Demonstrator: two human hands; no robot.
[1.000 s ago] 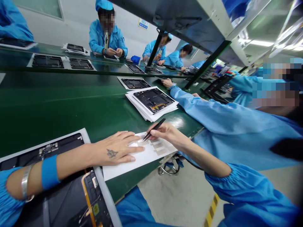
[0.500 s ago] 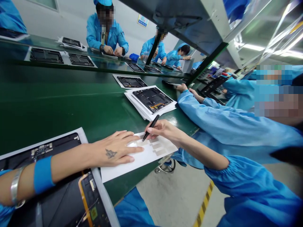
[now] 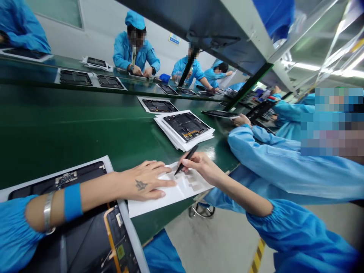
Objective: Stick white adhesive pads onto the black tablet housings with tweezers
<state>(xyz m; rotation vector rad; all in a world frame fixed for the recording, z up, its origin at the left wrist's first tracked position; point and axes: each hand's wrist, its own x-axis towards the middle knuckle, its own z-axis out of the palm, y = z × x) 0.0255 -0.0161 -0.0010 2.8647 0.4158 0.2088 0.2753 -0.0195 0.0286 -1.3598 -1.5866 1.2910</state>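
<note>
My left hand (image 3: 150,182) lies flat with its fingers spread, pressing on a white backing sheet (image 3: 148,206). Pale greyish adhesive pieces (image 3: 196,182) show on the right part of that sheet. Black tweezers (image 3: 187,159) are pinched in my right hand (image 3: 202,163), their tips pointing down at the sheet just beyond my left fingertips. Whether the tips hold a piece is too small to tell. Under my left forearm lies an open tablet housing (image 3: 85,242) with an orange flex cable (image 3: 110,231), resting on white paper; my arm hides part of it.
Beyond my hands, another tablet housing (image 3: 186,126) tops a stack of white sheets on the green bench (image 3: 57,129). A co-worker's sleeve (image 3: 273,151) is close on the right. A metal shelf (image 3: 227,26) hangs overhead. More people work across the bench.
The whole view has shifted, so the bench things sit slightly lower and further right. The tweezers still point at the sheet. The co-worker's tablet on the right is tilted differently.
</note>
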